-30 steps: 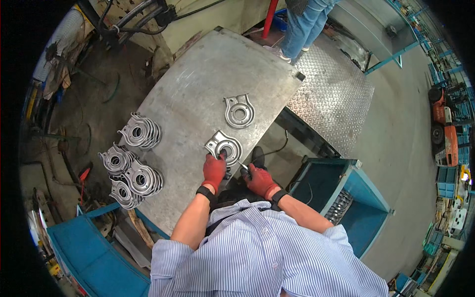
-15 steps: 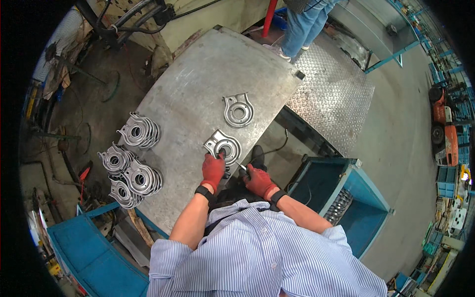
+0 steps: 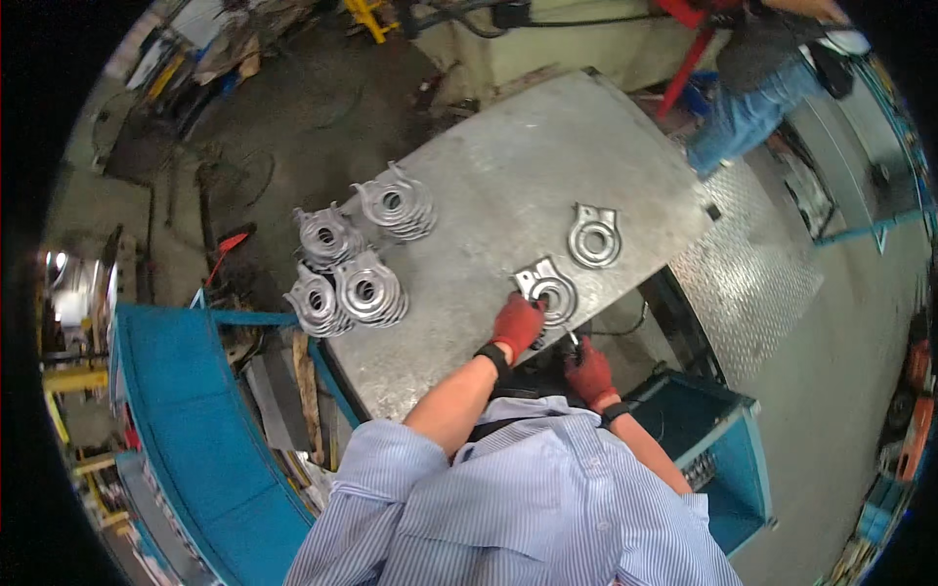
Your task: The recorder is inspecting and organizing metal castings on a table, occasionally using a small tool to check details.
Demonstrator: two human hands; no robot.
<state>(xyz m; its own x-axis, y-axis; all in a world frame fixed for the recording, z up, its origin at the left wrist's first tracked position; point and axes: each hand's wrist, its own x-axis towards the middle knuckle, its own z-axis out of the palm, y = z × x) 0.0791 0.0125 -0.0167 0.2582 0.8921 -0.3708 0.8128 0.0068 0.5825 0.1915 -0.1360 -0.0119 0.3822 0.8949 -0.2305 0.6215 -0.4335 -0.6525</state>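
Observation:
A stamped metal bracket with a round ring and a flat tab lies by the near right edge of the steel table. My left hand, in a red and black glove, is closed on its near side, with the fingertips at the ring. In my gloved right hand is a slim tool with a pale metal tip, which points at the bracket's lower rim. Whether the tip touches the metal I cannot tell. A second bracket lies flat just beyond.
Several stacks of like brackets stand at the table's left. A blue metal bin holding metal parts is at my right, and a blue frame at my left. Past the far right corner a person in jeans stands near the tread-plate floor.
My view has swung left, so the table and hands sit further right in the picture. Both hands stay at the same bracket. The person beyond the table is now seen more fully.

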